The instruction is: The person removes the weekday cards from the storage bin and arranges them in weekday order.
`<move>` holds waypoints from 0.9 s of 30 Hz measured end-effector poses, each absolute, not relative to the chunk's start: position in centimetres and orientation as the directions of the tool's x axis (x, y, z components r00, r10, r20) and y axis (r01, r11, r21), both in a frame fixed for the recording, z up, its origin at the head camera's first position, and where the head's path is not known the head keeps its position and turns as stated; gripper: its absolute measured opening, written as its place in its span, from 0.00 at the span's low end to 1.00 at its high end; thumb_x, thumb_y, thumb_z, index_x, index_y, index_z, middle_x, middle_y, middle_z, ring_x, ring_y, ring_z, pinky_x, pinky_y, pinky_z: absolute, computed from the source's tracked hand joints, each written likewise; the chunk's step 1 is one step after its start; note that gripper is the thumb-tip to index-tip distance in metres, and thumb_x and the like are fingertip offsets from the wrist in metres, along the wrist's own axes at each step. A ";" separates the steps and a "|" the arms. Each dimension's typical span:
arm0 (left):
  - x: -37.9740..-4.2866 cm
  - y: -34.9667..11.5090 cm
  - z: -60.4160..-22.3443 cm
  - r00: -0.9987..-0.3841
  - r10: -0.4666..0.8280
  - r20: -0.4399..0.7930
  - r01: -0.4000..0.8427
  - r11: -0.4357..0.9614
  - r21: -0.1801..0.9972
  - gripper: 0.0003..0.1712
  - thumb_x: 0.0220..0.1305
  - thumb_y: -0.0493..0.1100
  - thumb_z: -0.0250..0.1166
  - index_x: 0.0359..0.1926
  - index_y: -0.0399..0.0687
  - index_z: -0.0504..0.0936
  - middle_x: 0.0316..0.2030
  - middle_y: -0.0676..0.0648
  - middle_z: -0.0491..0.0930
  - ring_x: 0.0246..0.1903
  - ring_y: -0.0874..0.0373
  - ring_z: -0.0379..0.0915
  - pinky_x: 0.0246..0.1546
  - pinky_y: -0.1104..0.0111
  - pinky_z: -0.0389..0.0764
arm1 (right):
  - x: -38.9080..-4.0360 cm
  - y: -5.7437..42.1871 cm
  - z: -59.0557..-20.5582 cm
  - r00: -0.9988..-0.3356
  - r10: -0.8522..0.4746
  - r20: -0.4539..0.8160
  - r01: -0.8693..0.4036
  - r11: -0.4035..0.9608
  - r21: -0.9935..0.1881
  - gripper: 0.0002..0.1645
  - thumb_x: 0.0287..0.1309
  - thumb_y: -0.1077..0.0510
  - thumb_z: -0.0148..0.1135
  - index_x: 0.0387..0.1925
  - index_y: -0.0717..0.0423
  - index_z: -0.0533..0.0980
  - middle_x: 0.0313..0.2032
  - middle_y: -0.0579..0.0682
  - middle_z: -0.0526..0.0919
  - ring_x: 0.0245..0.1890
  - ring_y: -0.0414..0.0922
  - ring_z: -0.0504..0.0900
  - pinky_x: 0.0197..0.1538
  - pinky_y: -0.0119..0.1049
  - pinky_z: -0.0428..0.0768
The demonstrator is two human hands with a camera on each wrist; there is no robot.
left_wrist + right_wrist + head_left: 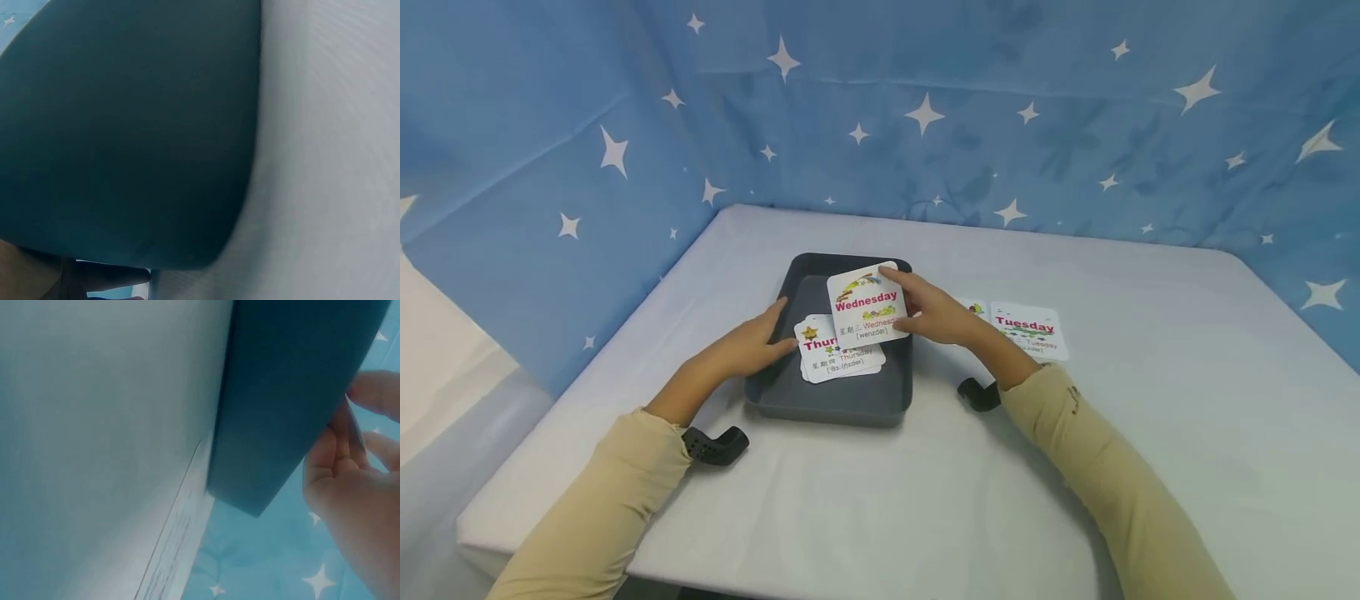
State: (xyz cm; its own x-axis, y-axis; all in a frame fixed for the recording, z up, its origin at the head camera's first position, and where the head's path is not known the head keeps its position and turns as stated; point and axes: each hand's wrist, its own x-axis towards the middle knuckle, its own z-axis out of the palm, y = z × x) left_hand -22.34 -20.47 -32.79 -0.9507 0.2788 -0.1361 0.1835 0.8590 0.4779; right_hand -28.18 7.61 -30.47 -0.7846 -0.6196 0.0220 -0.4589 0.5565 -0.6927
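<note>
My right hand (936, 312) pinches a white flashcard (867, 304) reading "Wednesday" by its right side, thumb at the lower front, and holds it tilted over the grey tray (808, 404). Inside the tray lies a small loose stack of cards, a "Thursday" flashcard (842, 364) on top, partly covered by the held card. My left hand (747, 343) rests at the tray's left rim with fingers extended along it and the thumb reaching inward to the Thursday card. The tray's outer wall (125, 137) fills much of the left wrist view.
Right of the tray, a "Tuesday" flashcard (1028, 331) lies on the white-covered table (850, 508). Another card (976, 307) beside it is partly hidden by my right arm. Black wrist mounts (718, 447) stick out at both cuffs. A blue starry curtain (970, 125) stands behind.
</note>
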 end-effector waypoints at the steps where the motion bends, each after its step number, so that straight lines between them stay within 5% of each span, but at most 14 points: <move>1: -22.3 -20.5 -32.8 -0.951 0.275 -0.139 0.180 0.861 0.475 0.44 0.67 0.50 0.49 0.69 0.32 0.35 0.69 0.31 0.41 0.67 0.36 0.44 0.66 0.47 0.51 | -28.2 7.8 -30.5 -0.792 -0.610 0.013 -0.435 0.550 -0.713 0.49 0.53 0.68 0.60 0.71 0.45 0.47 0.60 0.55 0.62 0.42 0.49 0.76 0.44 0.37 0.77; 13: -22.0 -20.4 -32.6 -0.948 0.288 -0.136 0.195 0.863 0.467 0.44 0.68 0.50 0.49 0.69 0.31 0.35 0.68 0.29 0.41 0.66 0.34 0.43 0.65 0.46 0.51 | -28.3 11.8 -30.8 -0.841 -0.525 -0.131 -0.159 0.471 -0.868 0.45 0.55 0.66 0.58 0.69 0.36 0.52 0.63 0.48 0.63 0.52 0.47 0.75 0.47 0.34 0.76; 27: -22.2 -20.4 -32.6 -0.946 0.293 -0.135 0.199 0.860 0.470 0.44 0.68 0.50 0.48 0.69 0.31 0.35 0.69 0.30 0.40 0.67 0.35 0.43 0.65 0.46 0.50 | -27.6 16.9 -30.7 -0.855 -0.501 -0.138 -0.118 0.445 -0.888 0.44 0.56 0.66 0.55 0.70 0.41 0.50 0.68 0.48 0.52 0.57 0.50 0.70 0.45 0.29 0.75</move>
State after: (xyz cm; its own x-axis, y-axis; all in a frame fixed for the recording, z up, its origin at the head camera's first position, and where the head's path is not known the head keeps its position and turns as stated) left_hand -22.16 -20.43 -32.60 -0.9464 0.2932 -0.1354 0.1992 0.8599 0.4701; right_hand -27.63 16.88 -30.68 -0.8547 -0.5006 -0.1377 -0.1177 0.4452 -0.8877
